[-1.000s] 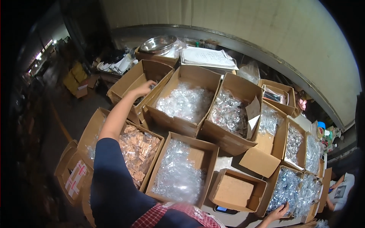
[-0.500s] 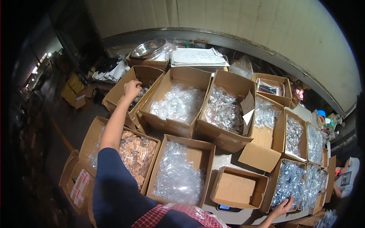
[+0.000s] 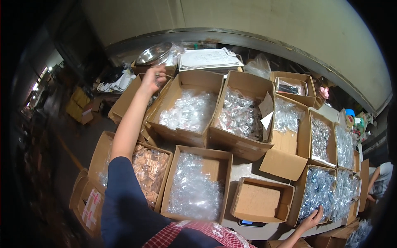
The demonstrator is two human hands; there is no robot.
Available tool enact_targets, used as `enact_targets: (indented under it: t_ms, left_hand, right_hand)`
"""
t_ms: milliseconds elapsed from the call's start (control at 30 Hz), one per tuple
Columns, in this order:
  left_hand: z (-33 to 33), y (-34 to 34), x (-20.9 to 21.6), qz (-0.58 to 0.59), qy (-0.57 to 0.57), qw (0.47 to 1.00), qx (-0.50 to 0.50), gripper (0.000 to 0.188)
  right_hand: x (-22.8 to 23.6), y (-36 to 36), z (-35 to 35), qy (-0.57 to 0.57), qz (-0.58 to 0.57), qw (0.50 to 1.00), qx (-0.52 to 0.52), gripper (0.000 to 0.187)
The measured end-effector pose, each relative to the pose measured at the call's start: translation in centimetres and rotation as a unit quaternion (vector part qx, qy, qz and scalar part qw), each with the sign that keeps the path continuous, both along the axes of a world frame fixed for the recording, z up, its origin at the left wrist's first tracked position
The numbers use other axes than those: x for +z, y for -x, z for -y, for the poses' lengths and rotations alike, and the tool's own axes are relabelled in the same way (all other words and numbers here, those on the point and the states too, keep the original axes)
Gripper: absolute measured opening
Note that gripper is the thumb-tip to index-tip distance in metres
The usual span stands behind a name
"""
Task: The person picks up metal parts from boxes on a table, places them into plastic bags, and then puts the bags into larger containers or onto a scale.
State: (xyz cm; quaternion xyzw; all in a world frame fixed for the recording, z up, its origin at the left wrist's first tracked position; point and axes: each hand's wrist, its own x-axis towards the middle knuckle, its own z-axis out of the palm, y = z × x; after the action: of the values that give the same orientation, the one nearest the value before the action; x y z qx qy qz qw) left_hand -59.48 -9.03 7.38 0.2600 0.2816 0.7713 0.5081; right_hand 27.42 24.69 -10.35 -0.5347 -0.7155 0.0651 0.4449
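Note:
My left hand (image 3: 154, 78) is raised over the far-left deep cardboard box (image 3: 126, 99), its fingers closed. Whatever they hold is too small or hidden to name. Part of that box, with small dark parts inside, is behind my forearm. At the lower right, my right hand (image 3: 313, 218) is at the near edge of a box of small bluish clear plastic packets (image 3: 317, 192). Its fingers are loosely bent and apart, and nothing can be made out in them.
Deep boxes of clear packets (image 3: 188, 111) and silvery packets (image 3: 240, 113) stand in the back row. Nearer are boxes of copper-coloured cylinders (image 3: 149, 169) and clear packets (image 3: 192, 190), plus a small shallow cardboard box (image 3: 258, 200). A metal bowl (image 3: 154, 53) and papers (image 3: 209, 59) lie behind.
My left hand has come up out of the far-left box and moved slightly right, fingers curled. My right hand has stayed by the bluish packets and shifted a little up.

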Motion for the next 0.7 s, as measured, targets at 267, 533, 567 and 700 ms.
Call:
enact_targets:
  t_ms: [267, 533, 567, 700]
  left_hand:
    - [-14.6, -5.3, -12.4, -0.733, 0.546, 0.403, 0.052, 0.049]
    - [-13.9, -3.7, -11.3, -0.678, 0.421, 0.555, 0.236, 0.019]
    - [-13.5, -3.7, -10.9, -0.613, 0.395, 0.639, 0.244, 0.017]
    - [-17.4, -11.1, -3.8, -0.377, 0.241, 0.869, 0.211, 0.013]
  right_hand:
    - [1.3, 0.6, 0.4, -0.003, 0.008, 1.000, -0.004, 0.030]
    - [2.1, 1.4, 1.2, 0.015, -0.029, 0.999, -0.018, 0.028]
    - [1.9, 1.4, 1.2, 0.016, -0.026, 0.999, -0.013, 0.028]
    - [2.2, 1.6, 1.3, 0.006, -0.013, 1.000, -0.028, 0.028]
